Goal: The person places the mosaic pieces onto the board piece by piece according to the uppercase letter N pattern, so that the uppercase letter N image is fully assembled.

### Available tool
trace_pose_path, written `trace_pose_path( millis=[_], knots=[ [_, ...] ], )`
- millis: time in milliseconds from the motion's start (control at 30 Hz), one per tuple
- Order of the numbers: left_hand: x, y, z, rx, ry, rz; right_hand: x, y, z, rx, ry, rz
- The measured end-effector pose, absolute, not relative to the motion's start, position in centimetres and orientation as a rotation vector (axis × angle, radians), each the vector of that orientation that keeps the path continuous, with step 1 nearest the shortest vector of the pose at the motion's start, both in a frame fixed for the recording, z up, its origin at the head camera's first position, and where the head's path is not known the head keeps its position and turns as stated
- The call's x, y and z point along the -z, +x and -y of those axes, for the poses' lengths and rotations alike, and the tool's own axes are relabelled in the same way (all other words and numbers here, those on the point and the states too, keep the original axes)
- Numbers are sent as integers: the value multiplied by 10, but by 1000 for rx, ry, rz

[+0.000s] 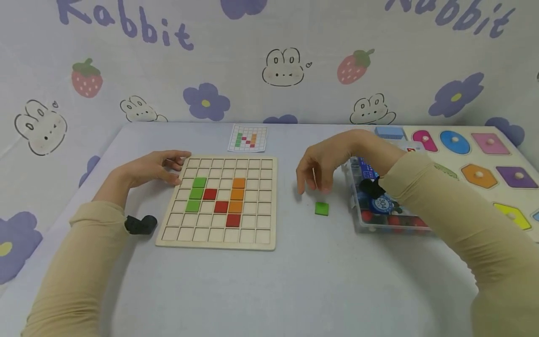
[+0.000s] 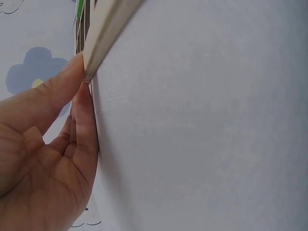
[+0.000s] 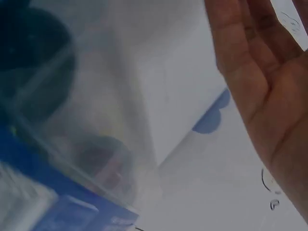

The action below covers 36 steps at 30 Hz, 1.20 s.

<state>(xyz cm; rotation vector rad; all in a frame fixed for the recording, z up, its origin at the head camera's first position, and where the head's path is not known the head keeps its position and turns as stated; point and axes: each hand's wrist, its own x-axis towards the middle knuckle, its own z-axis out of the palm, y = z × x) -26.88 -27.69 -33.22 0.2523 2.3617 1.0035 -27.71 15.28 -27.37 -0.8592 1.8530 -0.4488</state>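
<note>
My left hand [image 1: 153, 168] holds the upper left part of a wooden grid board [image 1: 261, 229], with the thumb against its side edge. Close up in the left wrist view, the thumb and forefinger meet at the board edge [image 2: 103, 38]. On the board sit green tiles [image 1: 196, 193] in a column, red tiles [image 1: 221, 206] in a diagonal and orange tiles [image 1: 237, 194] in another column. My right hand [image 1: 328, 157] hangs over the cloth, fingers bent downward with nothing in them. Just below its fingertips lies a loose green tile [image 1: 322, 208].
Behind the board lies a pattern card [image 1: 248, 138] with coloured squares. A clear plastic box [image 1: 358, 227] of small pieces sits under the right forearm. Further right is a shape puzzle board [image 1: 463, 159] with knobbed pieces, near a blue block [image 1: 389, 132]. A printed cloth backs the table.
</note>
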Motion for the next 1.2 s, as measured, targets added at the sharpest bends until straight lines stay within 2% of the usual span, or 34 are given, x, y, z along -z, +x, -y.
trace_pose_path(
  millis=[1200],
  knots=[
    [333,-268,277,-1026,262,-2344,295,-255,-140,139,-967,-1967]
  ],
)
